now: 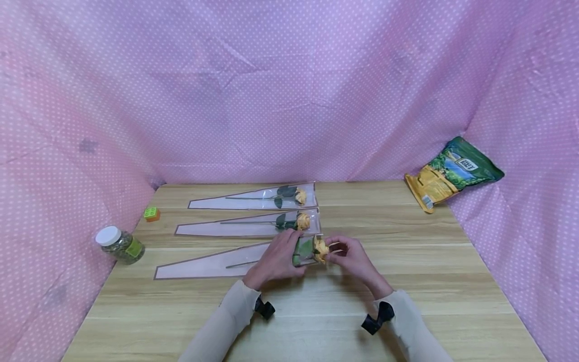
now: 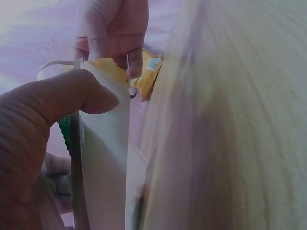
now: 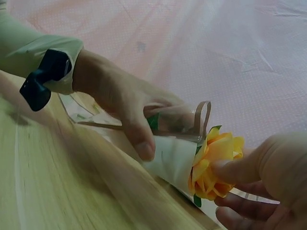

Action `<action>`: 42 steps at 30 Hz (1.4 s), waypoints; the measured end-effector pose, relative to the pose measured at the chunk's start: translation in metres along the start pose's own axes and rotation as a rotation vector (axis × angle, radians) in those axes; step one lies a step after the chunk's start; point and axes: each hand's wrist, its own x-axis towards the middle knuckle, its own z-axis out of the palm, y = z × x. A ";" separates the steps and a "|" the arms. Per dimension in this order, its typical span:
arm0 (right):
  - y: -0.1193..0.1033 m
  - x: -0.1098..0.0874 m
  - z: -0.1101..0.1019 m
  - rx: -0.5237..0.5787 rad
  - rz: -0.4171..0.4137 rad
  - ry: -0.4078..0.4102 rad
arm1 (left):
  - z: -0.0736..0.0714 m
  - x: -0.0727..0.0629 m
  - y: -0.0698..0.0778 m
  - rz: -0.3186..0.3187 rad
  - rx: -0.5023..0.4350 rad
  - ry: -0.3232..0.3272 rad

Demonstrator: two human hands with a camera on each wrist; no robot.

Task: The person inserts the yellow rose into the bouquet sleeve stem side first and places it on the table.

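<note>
A clear-fronted flower sleeve with a white back lies nearest me, its narrow end toward the left. My left hand grips its wide end, and the thumb presses on the white back in the left wrist view. A yellow artificial rose pokes its bloom out of the sleeve's bowed-open mouth. Its stem and green leaves are inside, partly hidden by the left hand. My right hand pinches the bloom between thumb and fingers. In the right wrist view, the thumb rests on the petals.
Behind lie two more sleeved yellow roses, a middle one and a far one. At the left stand a white-lidded jar and a green-and-orange toy block. A green-and-yellow bag leans at the back right against the pink dotted cloth.
</note>
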 end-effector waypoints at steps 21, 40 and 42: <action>0.002 0.000 -0.002 -0.033 0.006 -0.019 | -0.001 0.001 -0.003 0.017 0.016 0.023; -0.017 0.006 -0.006 -0.037 0.084 -0.089 | 0.002 0.000 -0.001 0.014 0.008 -0.025; -0.019 0.007 -0.006 -0.056 0.065 -0.095 | 0.003 0.000 -0.002 0.010 -0.006 -0.031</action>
